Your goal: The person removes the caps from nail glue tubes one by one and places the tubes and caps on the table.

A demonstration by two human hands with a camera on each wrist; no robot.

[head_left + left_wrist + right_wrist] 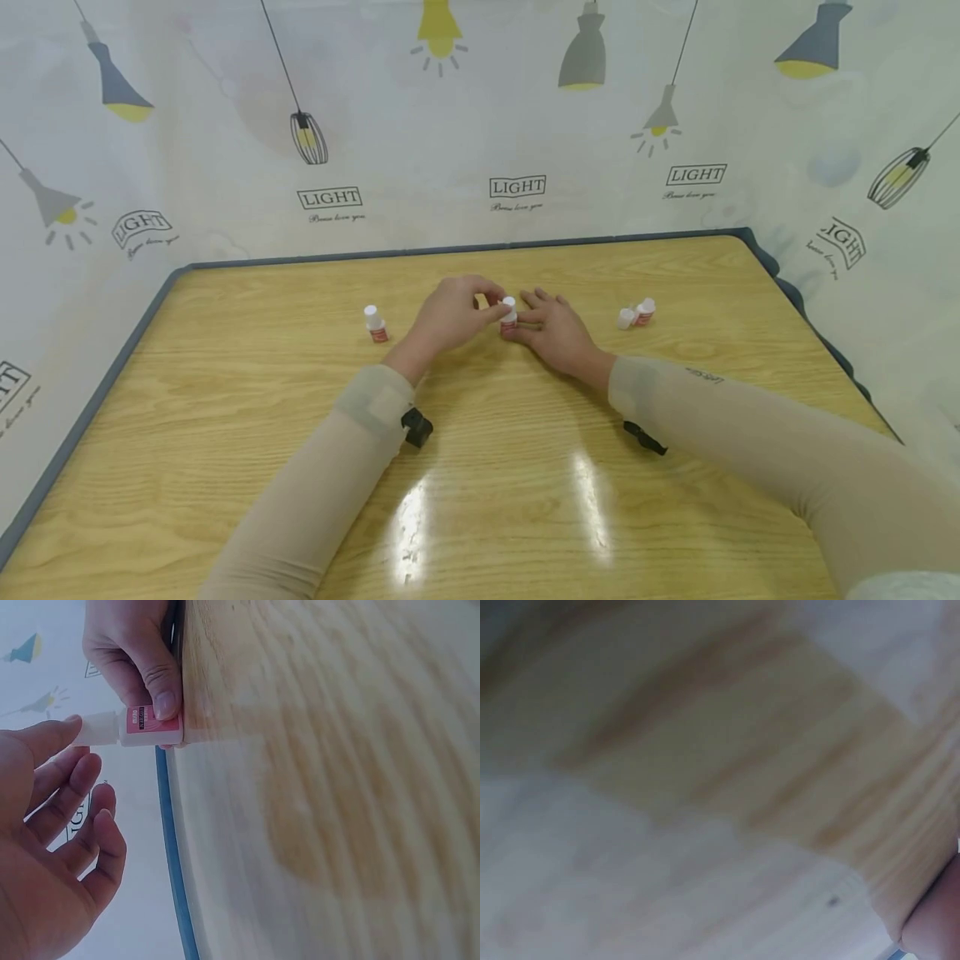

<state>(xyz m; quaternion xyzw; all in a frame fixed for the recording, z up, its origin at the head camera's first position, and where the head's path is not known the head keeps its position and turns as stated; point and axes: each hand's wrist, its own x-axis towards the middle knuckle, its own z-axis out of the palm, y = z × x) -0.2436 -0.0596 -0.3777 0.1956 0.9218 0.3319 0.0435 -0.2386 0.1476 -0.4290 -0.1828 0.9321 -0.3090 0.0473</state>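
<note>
A small white bottle (pixel 150 733) with a red-pink label stands upright on the table between my hands. My left hand (pixel 452 315) pinches its white cap (pixel 100 729) between thumb and forefinger, the other fingers loosely curved beside it. Low on the bottle, my right hand (pixel 558 332) holds the body between thumb and fingers. The left wrist view shows the right thumb pressed over the label. In the right wrist view, only a bit of skin (pixel 936 919) appears at the lower right edge.
A similar bottle (pixel 377 329) with a white top stands left of my hands. To the right is another red-labelled bottle (pixel 645 312), with a small white cap-like piece (pixel 626 317) close beside it. The wooden table (pixel 495 517) has a dark edge strip (pixel 450 250) against the wall covering.
</note>
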